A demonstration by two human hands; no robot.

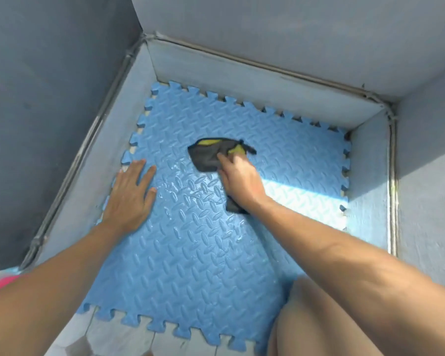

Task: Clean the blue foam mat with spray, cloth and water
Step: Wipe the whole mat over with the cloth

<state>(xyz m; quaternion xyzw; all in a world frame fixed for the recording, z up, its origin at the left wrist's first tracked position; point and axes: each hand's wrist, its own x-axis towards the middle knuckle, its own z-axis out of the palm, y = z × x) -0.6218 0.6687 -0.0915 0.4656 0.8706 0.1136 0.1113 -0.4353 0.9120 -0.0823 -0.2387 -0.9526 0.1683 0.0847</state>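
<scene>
Grey walls [267, 34] box in the corner, and flat on the floor [123, 340] between them lies the blue foam mat [190, 265], puzzle-edged and glistening wet across its middle, with a stripe of sunlight on its right side. A bare knee [319, 317] sits at the mat's near right corner. Left grip [131, 194] is spread wide, fingers straight, palm pressing the mat's left edge, holding nothing. Right grip [239, 181] is curled round the cloth [206, 158], dark with yellow showing, pressing it onto the mat just beyond centre.
</scene>
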